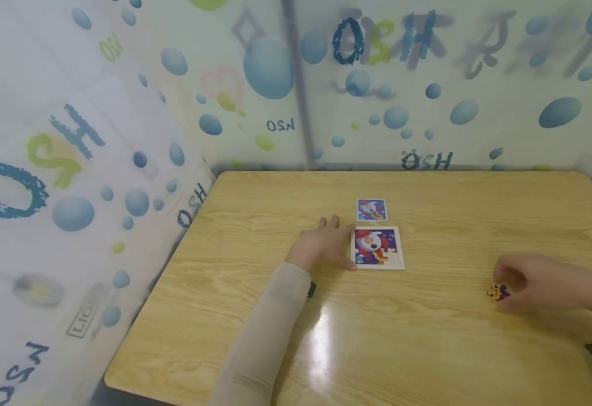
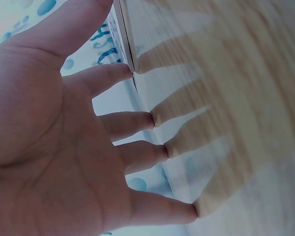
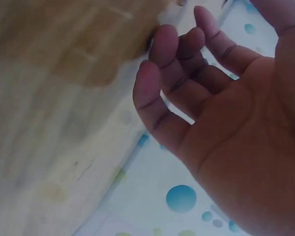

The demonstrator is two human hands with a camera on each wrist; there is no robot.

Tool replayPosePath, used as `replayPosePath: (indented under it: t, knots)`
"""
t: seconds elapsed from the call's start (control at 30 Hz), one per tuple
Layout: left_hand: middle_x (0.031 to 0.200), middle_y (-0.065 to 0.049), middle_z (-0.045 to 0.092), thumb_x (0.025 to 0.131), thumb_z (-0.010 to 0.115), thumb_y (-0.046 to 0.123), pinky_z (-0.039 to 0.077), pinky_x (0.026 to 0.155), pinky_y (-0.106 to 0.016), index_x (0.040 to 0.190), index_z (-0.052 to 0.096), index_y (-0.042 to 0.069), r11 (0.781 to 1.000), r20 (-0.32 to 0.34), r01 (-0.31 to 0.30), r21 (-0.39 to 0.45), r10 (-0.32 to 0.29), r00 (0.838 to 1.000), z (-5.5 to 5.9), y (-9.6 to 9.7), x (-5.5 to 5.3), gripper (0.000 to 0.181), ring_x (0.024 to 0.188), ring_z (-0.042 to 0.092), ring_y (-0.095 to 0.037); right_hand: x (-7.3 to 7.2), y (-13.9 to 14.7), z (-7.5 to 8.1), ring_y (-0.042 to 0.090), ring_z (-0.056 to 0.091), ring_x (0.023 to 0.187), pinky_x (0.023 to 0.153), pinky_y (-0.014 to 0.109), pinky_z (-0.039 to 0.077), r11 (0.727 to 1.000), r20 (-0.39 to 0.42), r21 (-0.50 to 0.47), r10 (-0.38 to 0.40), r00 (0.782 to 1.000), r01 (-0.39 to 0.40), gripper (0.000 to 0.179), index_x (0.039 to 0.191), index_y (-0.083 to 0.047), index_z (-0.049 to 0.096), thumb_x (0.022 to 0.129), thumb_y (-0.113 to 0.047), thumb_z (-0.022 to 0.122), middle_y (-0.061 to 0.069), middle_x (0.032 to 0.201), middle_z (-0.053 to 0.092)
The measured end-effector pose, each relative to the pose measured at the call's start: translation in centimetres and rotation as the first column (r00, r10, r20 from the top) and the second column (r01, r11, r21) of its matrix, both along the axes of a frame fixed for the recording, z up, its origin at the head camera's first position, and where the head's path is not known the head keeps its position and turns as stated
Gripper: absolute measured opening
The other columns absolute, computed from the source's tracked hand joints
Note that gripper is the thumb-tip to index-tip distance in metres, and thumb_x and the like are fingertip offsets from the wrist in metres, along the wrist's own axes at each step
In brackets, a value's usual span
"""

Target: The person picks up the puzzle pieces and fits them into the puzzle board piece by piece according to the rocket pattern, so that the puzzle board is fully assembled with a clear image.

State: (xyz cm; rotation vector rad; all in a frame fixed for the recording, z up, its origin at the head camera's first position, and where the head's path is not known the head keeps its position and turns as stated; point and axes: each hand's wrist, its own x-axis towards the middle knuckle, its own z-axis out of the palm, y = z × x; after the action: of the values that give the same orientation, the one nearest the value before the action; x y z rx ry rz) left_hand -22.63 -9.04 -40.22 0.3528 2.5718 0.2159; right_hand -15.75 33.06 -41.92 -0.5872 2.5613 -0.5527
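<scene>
My left hand (image 1: 326,243) lies at the left edge of a square jigsaw puzzle (image 1: 376,248) in a white frame. In the left wrist view its fingers (image 2: 132,125) are spread, with their tips down on the tabletop and the index fingertip at the frame's edge. The puzzle picture is a white and red character on dark purple, with pale gaps at its lower right. Far to the right, my right hand (image 1: 542,282) bends over loose puzzle pieces (image 1: 498,292), purple and orange. Thumb and index finger lie on either side of them; whether they pinch any I cannot tell.
Just behind the framed puzzle lies a small card (image 1: 371,210) with a similar picture. The wooden table (image 1: 418,349) has rounded corners and meets printed curtains (image 1: 397,101) with blue dots at the back and left.
</scene>
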Motion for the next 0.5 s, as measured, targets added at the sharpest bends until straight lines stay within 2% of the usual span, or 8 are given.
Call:
replayPosePath:
  t: [0.17,0.3,0.43,0.5]
  knots:
    - [0.182,-0.007,0.001,0.087,0.08,0.062,0.015,0.124,-0.083,0.17,0.019,0.041,1.0,0.011,-0.004,-0.003,0.004,1.0,0.3,-0.1,0.0,0.106,0.168,-0.001,-0.04,0.2,0.7,-0.6,-0.005,0.047,0.081,0.067,0.021,0.046,1.0,-0.06,0.011,-0.013,0.998,0.014,0.046,0.109,-0.011,0.065,0.083,-0.038,0.091,-0.004,0.096,0.061]
    - [0.182,-0.007,0.001,0.086,0.08,0.063,0.015,0.125,-0.082,0.17,0.018,0.042,1.0,0.011,-0.002,-0.004,0.002,1.0,0.2,-0.2,-0.1,0.106,0.169,-0.001,-0.039,-0.2,0.6,-0.8,-0.001,0.062,0.092,0.075,0.022,0.055,1.0,-0.091,0.022,0.003,0.996,-0.001,0.043,0.112,-0.01,0.069,0.085,-0.037,0.089,-0.005,0.106,0.071]
    - [0.182,-0.007,0.001,0.086,0.08,0.064,0.016,0.125,-0.082,0.17,0.018,0.042,1.0,0.006,0.007,-0.01,-0.007,1.0,0.1,-0.2,-0.1,0.108,0.168,0.0,-0.04,-0.7,0.2,-1.0,0.004,0.069,0.099,0.079,0.024,0.06,0.999,-0.111,-0.013,0.037,0.993,-0.038,0.038,0.117,-0.009,0.071,0.089,-0.028,0.087,-0.005,0.111,0.074]
    - [0.182,-0.007,0.001,0.085,0.08,0.065,0.017,0.125,-0.082,0.17,0.017,0.042,1.0,0.002,0.01,-0.016,-0.01,1.0,0.1,-0.1,-0.1,0.108,0.168,0.0,-0.04,-0.9,-0.4,-1.0,0.001,0.068,0.1,0.079,0.024,0.061,0.998,-0.107,-0.038,0.05,0.993,-0.054,0.035,0.119,-0.009,0.07,0.091,-0.024,0.085,-0.005,0.112,0.074]
